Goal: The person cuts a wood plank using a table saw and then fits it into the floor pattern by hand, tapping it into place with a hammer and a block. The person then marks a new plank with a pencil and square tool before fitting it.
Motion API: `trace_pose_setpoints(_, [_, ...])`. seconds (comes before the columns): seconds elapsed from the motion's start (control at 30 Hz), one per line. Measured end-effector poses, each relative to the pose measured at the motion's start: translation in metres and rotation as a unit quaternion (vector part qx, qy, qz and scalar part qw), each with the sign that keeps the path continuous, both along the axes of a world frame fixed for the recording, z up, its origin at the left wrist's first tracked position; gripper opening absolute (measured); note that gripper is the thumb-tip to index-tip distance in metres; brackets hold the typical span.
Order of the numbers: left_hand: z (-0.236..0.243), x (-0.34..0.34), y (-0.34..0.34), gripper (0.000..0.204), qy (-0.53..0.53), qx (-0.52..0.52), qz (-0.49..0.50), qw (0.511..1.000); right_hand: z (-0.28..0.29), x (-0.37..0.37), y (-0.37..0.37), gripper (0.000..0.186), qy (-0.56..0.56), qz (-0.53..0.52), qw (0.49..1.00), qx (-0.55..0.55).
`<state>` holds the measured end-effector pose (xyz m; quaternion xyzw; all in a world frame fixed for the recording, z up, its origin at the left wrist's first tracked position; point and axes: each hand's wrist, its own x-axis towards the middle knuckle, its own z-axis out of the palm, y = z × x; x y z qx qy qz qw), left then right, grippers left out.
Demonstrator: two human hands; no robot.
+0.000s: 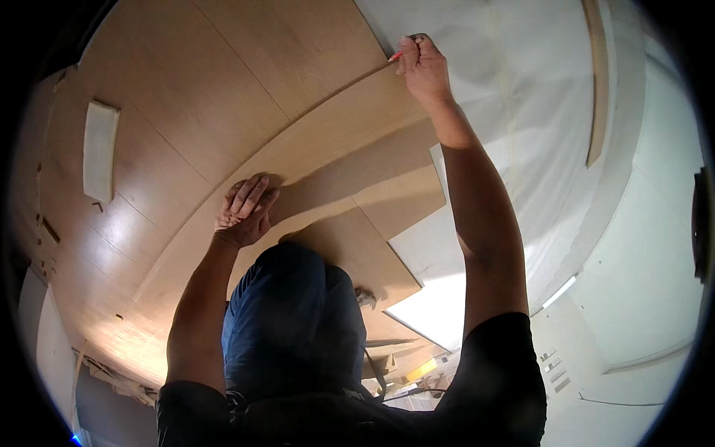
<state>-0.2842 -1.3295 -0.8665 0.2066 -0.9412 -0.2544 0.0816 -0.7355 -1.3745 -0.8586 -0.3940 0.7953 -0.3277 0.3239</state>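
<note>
White strip: is lying on the boards, over toward the floor's left edge, well apart from your hands.
Boards: are covering the left part of the floor, seams looking closed along most of their length.
Left hand: you are resting it on the plank, near the long edge where plank and boards are meeting; your fingers are lying close together, lightly bent, thumb a little apart, and are gripping nothing that shows.
Knees: you are keeping them at the plank's near side.
Plank: is running along the boards' edge, its right end reaching out under your right wrist; whether it is locking in or only lying there, you cannot tell from here.
Pencil: is pointing left, its tip near the boards' right corner.
Right hand: you are pinching the red pencil between thumb and fingers; no mark is showing.
Progress: boards are covering the left; the sheet is still showing uncovered on the right.
Long strip: is lying near the sheet's right edge.
</note>
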Motion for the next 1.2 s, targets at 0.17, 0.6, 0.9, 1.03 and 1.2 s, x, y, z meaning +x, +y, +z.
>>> trace_pose_setpoints(0.17, [0.002, -0.001, -0.001, 0.046, -0.001, -0.001, 0.001, 1.000, 0.010, 0.008, -0.003, 0.031, 0.019, 0.008, 1.000, 0.022])
trace_pose_setpoints(0.6, [-0.004, 0.005, 0.002, 0.056, -0.007, 0.016, -0.011, 1.000, 0.004, 0.002, 0.049, 0.016, -0.004, -0.199, 0.964, -0.177])
trace_pose_setpoints(0.9, [-0.003, 0.007, 0.005, 0.060, -0.152, -0.002, -0.066, 0.986, 0.077, 0.157, 0.291, 0.063, 0.033, -0.067, 0.995, 0.066])
trace_pose_setpoints(1.03, [-0.045, 0.041, -0.007, 0.058, -0.174, -0.026, -0.160, 0.971, 0.104, 0.190, 0.418, 0.055, 0.060, -0.196, 0.965, 0.163])
trace_pose_setpoints(1.2, [-0.048, 0.054, -0.015, 0.055, -0.210, -0.156, -0.195, 0.945, 0.137, 0.277, 0.617, 0.046, 0.094, -0.530, 0.808, 0.242])
